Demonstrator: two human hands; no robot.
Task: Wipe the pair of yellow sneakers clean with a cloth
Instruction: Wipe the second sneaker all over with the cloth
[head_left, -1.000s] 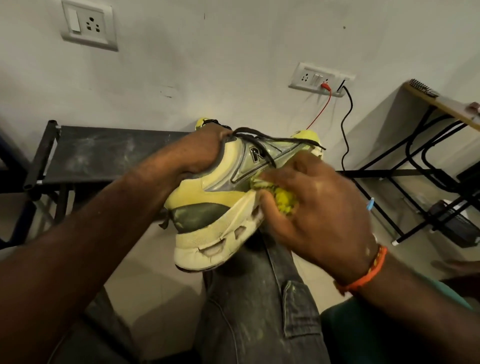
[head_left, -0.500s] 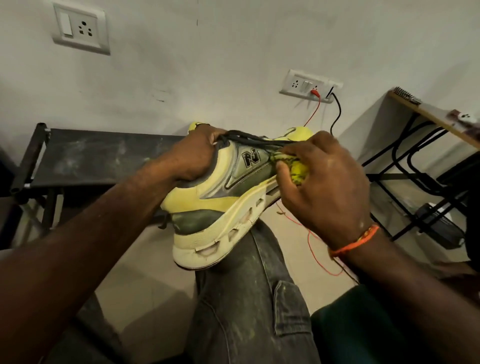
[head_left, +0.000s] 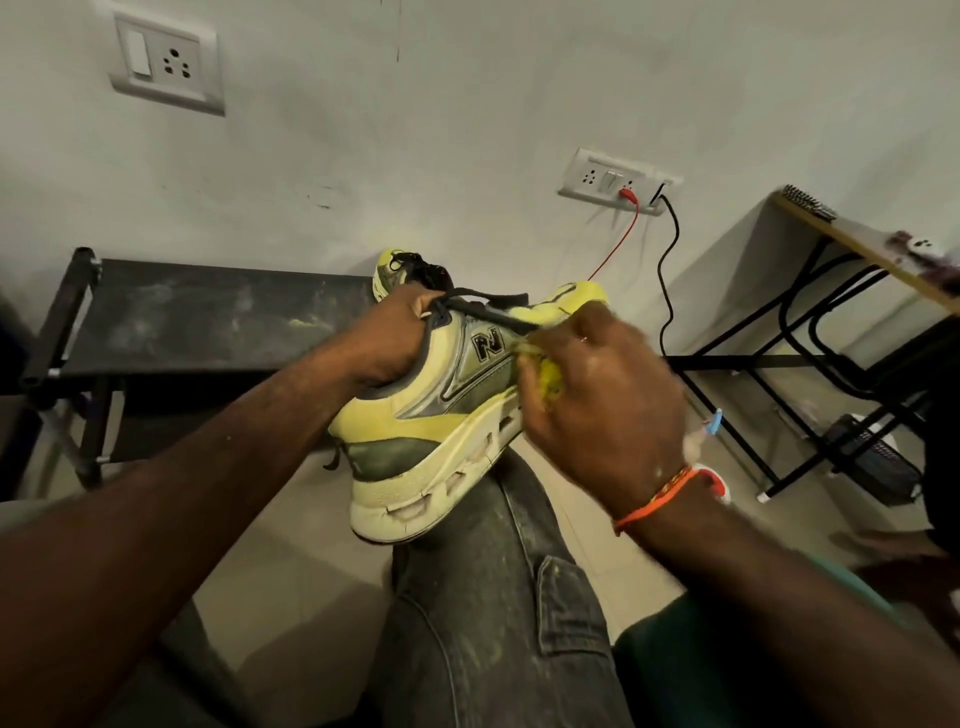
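Sneaker (head_left: 441, 415) on knee (head_left: 498, 499) — cloth (head_left: 545, 371) at its side; floor beyond

Sneaker (head_left: 431, 415) on knee (head_left: 493, 519); bench (head_left: 208, 317) behind

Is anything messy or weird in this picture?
Yes, a few things. The black bench by the wall has pale dusty smears across its top. The grey jeans have light specks too. The sneaker held on the knee looks grimy on its grey panels, and its black lace hangs loose instead of tied.
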